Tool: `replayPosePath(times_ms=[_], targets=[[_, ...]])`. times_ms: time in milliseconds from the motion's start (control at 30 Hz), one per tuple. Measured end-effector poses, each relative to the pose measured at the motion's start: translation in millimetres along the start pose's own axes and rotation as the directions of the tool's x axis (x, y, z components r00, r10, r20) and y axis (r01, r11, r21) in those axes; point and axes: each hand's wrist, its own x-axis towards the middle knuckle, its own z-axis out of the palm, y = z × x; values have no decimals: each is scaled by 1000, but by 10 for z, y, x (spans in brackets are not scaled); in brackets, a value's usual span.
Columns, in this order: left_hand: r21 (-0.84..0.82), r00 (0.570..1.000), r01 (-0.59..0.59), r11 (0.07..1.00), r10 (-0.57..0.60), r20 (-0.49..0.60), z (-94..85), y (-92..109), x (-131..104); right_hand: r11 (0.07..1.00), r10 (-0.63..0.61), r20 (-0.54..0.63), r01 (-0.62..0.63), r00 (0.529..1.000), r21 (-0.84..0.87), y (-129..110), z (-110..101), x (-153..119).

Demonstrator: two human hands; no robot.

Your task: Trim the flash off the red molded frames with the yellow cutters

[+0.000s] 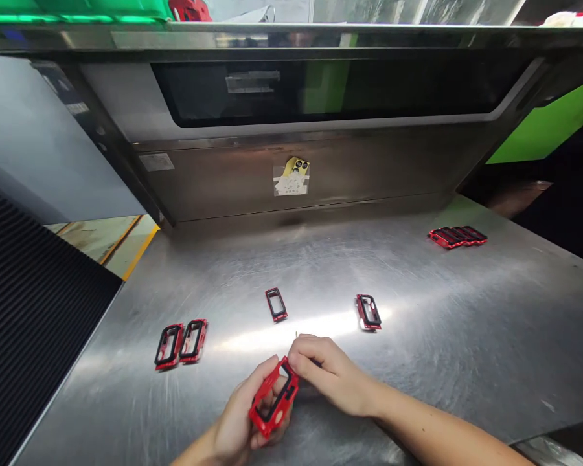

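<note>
Head view: the left hand (238, 424) cradles a red frame (273, 399) tilted edge-up just above the steel surface (418, 362), grip clenched round its lower end. The right hand (328, 372) pinches its top corner, steadying it; similar loose frames (181, 342) lie spread flat, well apart.

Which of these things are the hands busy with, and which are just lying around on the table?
Busy with:
- red frame, held up by the left hand
- right hand, pinching the frame's top end

Just lying about:
- pair of frames at the left
- small frame in the middle
- frame to its right
- row of frames far right
- metal table
- yellow sticker on the machine
</note>
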Motion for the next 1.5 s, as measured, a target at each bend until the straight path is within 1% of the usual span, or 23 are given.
replayPosePath(times_ms=[67, 167, 233, 300, 367, 400, 467, 500, 533, 567, 633, 700, 767, 833, 867, 900, 933, 967, 1033, 1067, 1100, 1233, 1500], targets=[[-49, 997, 3, 999, 1, 76, 3, 22, 9, 1000, -7, 38, 7, 999, 0, -21, -18, -4], [-114, 993, -8, 993, 21, 113, -2, 49, 24, 999, -21, 66, 23, 998, -29, -33, -31, -21], [-138, 993, -25, 990, 40, 112, -4, 57, 28, 995, -50, 6, 50, 999, -82, -20, -14, -43], [-165, 996, -51, 985, 63, 70, -3, 57, 29, 976, -147, -104, 127, 984, -177, 2, 25, -71], [-195, 998, -52, 979, 56, 13, 2, 52, 35, 906, -349, -148, 294, 925, -304, 16, 77, -96], [-219, 998, -56, 974, 48, -42, 5, 49, 42, 838, -470, -117, 400, 875, -371, 17, 107, -104], [-298, 980, -66, 952, 5, -199, 11, 41, 64, 654, -657, 28, 588, 753, -476, 7, 170, -110], [-344, 959, -74, 936, -28, -283, 15, 39, 78, 567, -706, 107, 649, 700, -506, -2, 200, -110], [-387, 931, -87, 918, -64, -359, 18, 38, 91, 505, -726, 170, 684, 666, -526, -9, 226, -108], [-417, 905, -100, 903, -91, -415, 19, 41, 100, 467, -730, 213, 702, 649, -538, -13, 245, -108], [-402, 880, -120, 908, -90, -467, 15, 57, 103, 439, -743, 236, 722, 627, -536, -5, 254, -111], [-255, 846, -176, 951, 14, -532, -8, 96, 83, 455, -776, 171, 727, 607, -514, 30, 223, -115], [-4, 768, -217, 976, 168, -618, -51, 161, 52, 526, -772, 55, 686, 633, -502, 86, 172, -105], [322, 675, -189, 927, 361, -643, -101, 250, 21, 633, -684, -51, 557, 728, -537, 154, 133, -67], [508, 644, -150, 848, 474, -601, -122, 300, 6, 673, -614, -82, 466, 785, -575, 189, 125, -38], [689, 623, -83, 720, 577, -528, -135, 351, -7, 693, -536, -105, 366, 837, -621, 225, 127, -4], [831, 613, 27, 556, 648, -453, -140, 401, -20, 693, -459, -123, 269, 880, -669, 259, 136, 31], [908, 618, 186, 375, 675, -404, -137, 448, -34, 678, -388, -137, 182, 911, -712, 291, 151, 63], [856, 622, 512, 72, 656, -427, -113, 530, -60, 638, -280, -159, 60, 947, -768, 343, 184, 111], [782, 612, 623, -20, 635, -471, -97, 564, -73, 624, -247, -163, 28, 955, -781, 361, 196, 126], [723, 599, 687, -73, 619, -507, -82, 593, -86, 618, -227, -166, 10, 960, -786, 373, 203, 134], [663, 574, 742, -101, 607, -550, -65, 675, -138, 632, -213, -202, -23, 956, -775, 372, 171, 148], [593, 518, 798, -106, 622, -587, -85, 708, -186, 730, -190, -227, -17, 955, -683, 334, 72, 195]])
